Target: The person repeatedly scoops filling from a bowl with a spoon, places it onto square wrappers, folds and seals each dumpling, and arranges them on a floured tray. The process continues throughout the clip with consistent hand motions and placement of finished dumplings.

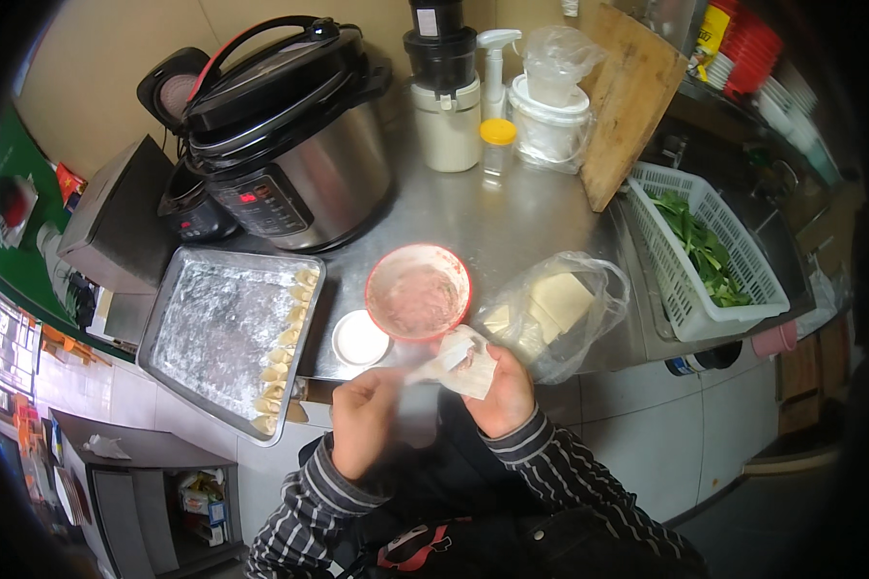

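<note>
On my right hand (503, 391) lies a thin dough wrapper (471, 364) with a little pinkish filling on it. My left hand (366, 412), partly blurred, is closed on a thin pale tool whose blurred end touches the wrapper; its kind is unclear. Just beyond the hands sits a red-rimmed bowl (418, 293) of pink minced filling. A small white dish (360, 339) stands left of the bowl. To the right, a clear plastic bag (608, 289) holds a stack of square wrappers (561, 300). Folded dumplings (282, 354) line the right side of a floured metal tray (210, 340).
A large electric pressure cooker (297, 145) stands behind the tray. Tubs, a spray bottle (494, 72) and a yellow-lidded jar (497, 141) line the back. A wooden board (634, 101) leans at the right, near a white plastic basket (739, 315) of leafy greens (699, 250).
</note>
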`<state>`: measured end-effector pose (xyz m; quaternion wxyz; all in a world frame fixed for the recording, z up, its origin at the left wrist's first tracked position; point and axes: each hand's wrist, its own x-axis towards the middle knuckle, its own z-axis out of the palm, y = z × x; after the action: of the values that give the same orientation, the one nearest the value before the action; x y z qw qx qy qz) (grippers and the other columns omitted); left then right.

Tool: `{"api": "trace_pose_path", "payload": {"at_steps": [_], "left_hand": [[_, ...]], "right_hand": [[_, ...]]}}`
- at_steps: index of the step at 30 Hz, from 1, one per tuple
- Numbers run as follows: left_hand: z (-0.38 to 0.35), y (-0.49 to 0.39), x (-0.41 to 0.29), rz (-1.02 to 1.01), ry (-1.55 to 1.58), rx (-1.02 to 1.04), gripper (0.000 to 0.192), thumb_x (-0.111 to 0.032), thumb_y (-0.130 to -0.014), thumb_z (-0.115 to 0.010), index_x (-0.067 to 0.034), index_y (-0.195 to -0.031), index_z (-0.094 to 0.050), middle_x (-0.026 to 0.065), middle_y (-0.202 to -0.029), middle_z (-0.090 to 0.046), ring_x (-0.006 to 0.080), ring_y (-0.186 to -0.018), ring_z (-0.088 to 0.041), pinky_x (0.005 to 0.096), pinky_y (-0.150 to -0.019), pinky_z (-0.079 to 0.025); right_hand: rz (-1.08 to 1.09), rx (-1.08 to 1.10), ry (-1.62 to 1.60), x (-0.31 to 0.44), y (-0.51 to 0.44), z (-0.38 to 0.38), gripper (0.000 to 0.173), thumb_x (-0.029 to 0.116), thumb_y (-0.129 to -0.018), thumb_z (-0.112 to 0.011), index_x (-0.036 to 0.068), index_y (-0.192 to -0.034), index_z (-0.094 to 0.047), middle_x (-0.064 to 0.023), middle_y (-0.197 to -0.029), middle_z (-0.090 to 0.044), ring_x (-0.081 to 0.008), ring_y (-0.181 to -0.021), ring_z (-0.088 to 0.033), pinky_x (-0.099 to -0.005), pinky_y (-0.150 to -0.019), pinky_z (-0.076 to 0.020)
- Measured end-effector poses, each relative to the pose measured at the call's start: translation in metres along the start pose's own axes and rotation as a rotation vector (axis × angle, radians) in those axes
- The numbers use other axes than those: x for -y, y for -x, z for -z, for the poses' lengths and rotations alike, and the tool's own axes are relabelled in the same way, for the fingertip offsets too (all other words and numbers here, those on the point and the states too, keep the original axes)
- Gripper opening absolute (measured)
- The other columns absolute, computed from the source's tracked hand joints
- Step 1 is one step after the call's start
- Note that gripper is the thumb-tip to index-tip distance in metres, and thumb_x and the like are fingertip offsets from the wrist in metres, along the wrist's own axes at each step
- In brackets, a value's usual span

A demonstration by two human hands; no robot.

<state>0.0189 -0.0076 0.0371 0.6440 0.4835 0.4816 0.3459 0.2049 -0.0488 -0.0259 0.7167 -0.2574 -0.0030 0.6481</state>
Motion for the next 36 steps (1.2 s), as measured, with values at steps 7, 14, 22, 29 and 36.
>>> {"api": "trace_pose_path", "payload": {"at_steps": [7, 14, 22, 29, 36], "left_hand": [[-0.008, 0.024, 0.023, -0.373, -0.382, -0.059, 0.020, -0.007, -0.105, -0.060, 0.006, -0.117, -0.069, -0.0014, -0.072, -0.059, 0.0071, -0.060, -0.052, 0.0240, -0.056, -0.043], [-0.007, 0.043, 0.034, -0.731, -0.833, -0.047, 0.029, 0.005, -0.085, -0.066, -0.002, -0.112, -0.071, 0.0149, -0.081, -0.060, 0.0338, -0.069, -0.062, 0.0409, -0.061, -0.050], [0.004, 0.053, 0.018, -0.823, -0.862, 0.030, 0.031, 0.012, -0.083, -0.068, 0.000, -0.111, -0.071, 0.0132, -0.083, -0.058, 0.0297, -0.068, -0.061, 0.0364, -0.061, -0.048], [0.009, 0.032, 0.002, -0.706, -0.646, -0.098, 0.016, 0.008, -0.093, -0.065, 0.004, -0.108, -0.069, 0.0109, -0.083, -0.058, 0.0180, -0.071, -0.057, 0.0285, -0.065, -0.045], [0.010, 0.002, -0.007, -0.452, -0.424, -0.137, 0.016, 0.001, -0.099, -0.063, 0.007, -0.112, -0.069, 0.0129, -0.092, -0.072, 0.0139, -0.084, -0.067, 0.0275, -0.078, -0.055]], "right_hand": [[0.007, 0.113, 0.014, 0.002, 0.013, -0.007, 0.057, 0.028, -0.103, -0.039, -0.008, -0.146, -0.047, -0.0217, -0.141, -0.059, -0.0345, -0.134, -0.056, -0.0480, -0.117, -0.0407], [-0.037, 0.093, 0.000, 0.005, 0.015, -0.011, 0.058, 0.028, -0.103, -0.037, -0.009, -0.148, -0.045, -0.0239, -0.145, -0.056, -0.0355, -0.137, -0.053, -0.0480, -0.118, -0.0387], [-0.034, 0.107, -0.058, 0.013, 0.016, -0.014, 0.054, 0.024, -0.105, -0.035, -0.008, -0.149, -0.043, -0.0228, -0.147, -0.055, -0.0350, -0.138, -0.053, -0.0486, -0.118, -0.0398], [0.006, 0.060, -0.015, 0.019, 0.019, -0.016, 0.053, 0.024, -0.105, -0.037, -0.006, -0.149, -0.045, -0.0223, -0.147, -0.055, -0.0354, -0.137, -0.053, -0.0489, -0.118, -0.0409], [0.048, 0.104, 0.040, 0.019, 0.024, -0.008, 0.055, 0.025, -0.103, -0.040, -0.007, -0.148, -0.045, -0.0253, -0.144, -0.057, -0.0407, -0.137, -0.053, -0.0497, -0.118, -0.0406]]}}
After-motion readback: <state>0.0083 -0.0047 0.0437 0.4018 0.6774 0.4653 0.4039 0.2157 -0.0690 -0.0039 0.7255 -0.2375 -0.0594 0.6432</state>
